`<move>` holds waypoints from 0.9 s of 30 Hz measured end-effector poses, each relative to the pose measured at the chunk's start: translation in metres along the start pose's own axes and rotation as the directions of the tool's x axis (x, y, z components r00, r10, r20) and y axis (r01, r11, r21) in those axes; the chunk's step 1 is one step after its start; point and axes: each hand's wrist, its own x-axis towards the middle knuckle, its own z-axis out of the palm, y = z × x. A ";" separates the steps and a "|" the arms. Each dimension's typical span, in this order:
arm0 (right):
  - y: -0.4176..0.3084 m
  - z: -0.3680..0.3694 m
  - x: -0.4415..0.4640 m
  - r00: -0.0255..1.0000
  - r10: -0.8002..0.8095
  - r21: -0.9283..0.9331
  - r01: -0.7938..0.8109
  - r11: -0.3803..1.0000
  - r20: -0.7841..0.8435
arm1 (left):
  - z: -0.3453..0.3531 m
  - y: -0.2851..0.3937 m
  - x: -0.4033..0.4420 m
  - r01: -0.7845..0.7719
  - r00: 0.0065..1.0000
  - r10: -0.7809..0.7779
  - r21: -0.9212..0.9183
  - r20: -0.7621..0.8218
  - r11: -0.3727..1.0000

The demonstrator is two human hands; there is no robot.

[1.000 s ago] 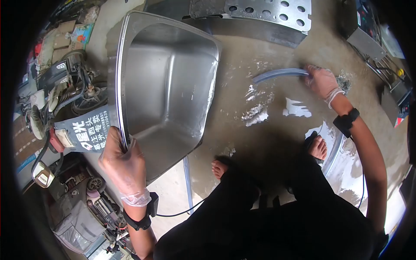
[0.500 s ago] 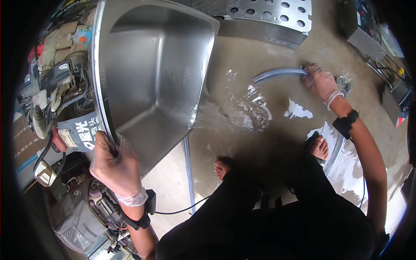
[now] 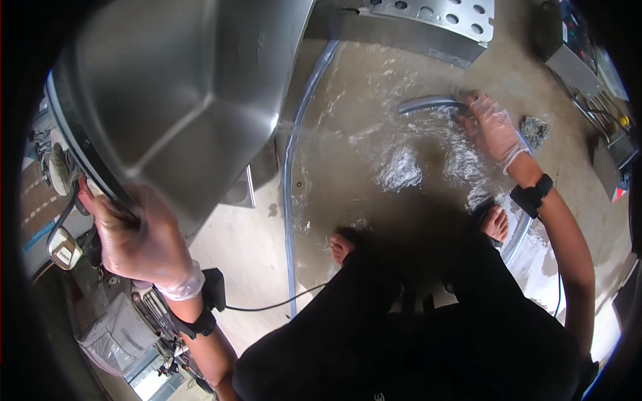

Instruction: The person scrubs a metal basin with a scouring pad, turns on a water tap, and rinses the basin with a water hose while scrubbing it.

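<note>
A large stainless steel basin (image 3: 174, 87) is tilted up at the upper left, its hollow side facing me. My left hand (image 3: 144, 240), in a clear plastic glove, is closed around the basin's rim. My right hand (image 3: 495, 130), also gloved, grips a clear bluish hose (image 3: 428, 103) low over the wet floor, its open end pointing left. A grey steel wool scrubber (image 3: 535, 132) lies on the floor just right of that hand. Water ripples across the floor between my feet and the hose.
A metal box with a perforated top (image 3: 428, 37) stands at the top. A length of hose (image 3: 289, 167) runs along the floor beside the basin. Metal equipment (image 3: 582, 60) is at the upper right. Parked scooters (image 3: 124, 334) crowd the left. A thin cable (image 3: 267, 309) trails from my left wrist.
My left hand has brought the basin up and to the left, closer to me, uncovering the hose lying behind it. My right hand has barely moved; the water has spread and shifted.
</note>
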 end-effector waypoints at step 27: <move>-0.136 -0.106 0.021 0.920 0.013 0.919 -0.391 -0.055 0.392 | -0.018 0.013 -0.009 0.880 0.467 -0.582 -0.284 0.666 0.381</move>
